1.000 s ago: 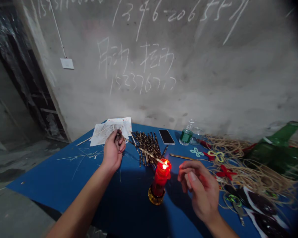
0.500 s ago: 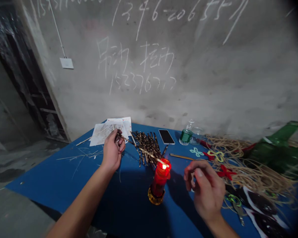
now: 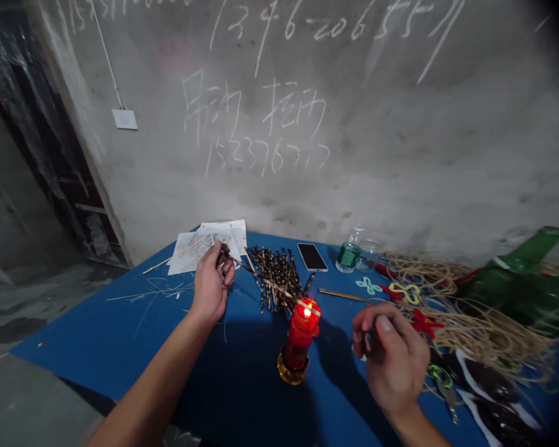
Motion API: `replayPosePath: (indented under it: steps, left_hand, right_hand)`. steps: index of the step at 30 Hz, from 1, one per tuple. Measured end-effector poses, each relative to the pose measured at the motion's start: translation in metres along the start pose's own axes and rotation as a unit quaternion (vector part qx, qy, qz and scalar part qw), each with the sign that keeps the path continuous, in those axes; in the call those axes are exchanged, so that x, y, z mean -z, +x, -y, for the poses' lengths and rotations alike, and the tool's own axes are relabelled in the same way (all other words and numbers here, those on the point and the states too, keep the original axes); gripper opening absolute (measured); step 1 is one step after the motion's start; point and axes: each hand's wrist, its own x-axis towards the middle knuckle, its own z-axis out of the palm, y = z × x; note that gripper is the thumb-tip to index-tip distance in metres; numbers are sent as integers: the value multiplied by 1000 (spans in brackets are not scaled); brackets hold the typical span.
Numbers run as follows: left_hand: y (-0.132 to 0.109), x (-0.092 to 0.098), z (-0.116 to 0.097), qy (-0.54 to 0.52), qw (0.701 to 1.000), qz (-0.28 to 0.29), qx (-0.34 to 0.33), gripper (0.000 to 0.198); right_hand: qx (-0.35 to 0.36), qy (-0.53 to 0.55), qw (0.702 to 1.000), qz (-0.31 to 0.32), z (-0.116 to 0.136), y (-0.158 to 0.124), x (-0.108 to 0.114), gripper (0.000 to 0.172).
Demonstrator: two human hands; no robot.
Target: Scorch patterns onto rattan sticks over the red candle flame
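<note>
My left hand (image 3: 213, 279) is closed on one end of a thin stick (image 3: 265, 280), dark and scorched near the fingers and paler towards its far tip. That tip lies over the lit flame of a red candle (image 3: 298, 338), which stands upright on a gold base. Loosely curled, my right hand (image 3: 394, 357) hovers over the table to the right of the candle, with nothing visible in it. Behind the candle is a pile of dark, scorched sticks (image 3: 274, 267), partly crossed by the held stick.
On the blue table (image 3: 135, 341) lie papers (image 3: 181, 248), a phone (image 3: 312, 257), a bottle with a green label (image 3: 349, 253), a gold-coloured rod (image 3: 342, 293), small knotted cord shapes (image 3: 407, 292), tangled beige cord (image 3: 484, 335) and green glass bottles (image 3: 517, 267). A concrete wall rises behind.
My right hand has shifted slightly right, away from the candle. The stick's tip has slid a little to the right over the flame. My left hand has barely moved.
</note>
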Motion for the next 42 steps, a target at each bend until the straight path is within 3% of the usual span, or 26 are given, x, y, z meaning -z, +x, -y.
replayPosePath:
  steps: [9,15,27,36,42]
  left_hand:
    - [1,2,2,23,1000,12,-1,30]
    - [0,3,3,24,1000,13,-10,26]
    - [1,6,8,24,998,30,39,21]
    - [1,3,4,-14,998,15,63,15]
    - [1,5,3,-16,999,-3,40,15]
  right_hand:
    - [10,19,999,41,0,0,6,46]
    - [6,8,999,35,2,0,3,46]
    - [-7,11,999,29,6,-1,-1,43]
    - [-5,23,999,42,2,2,0,40]
    - [-3,29,998,50,5,3,-1,40]
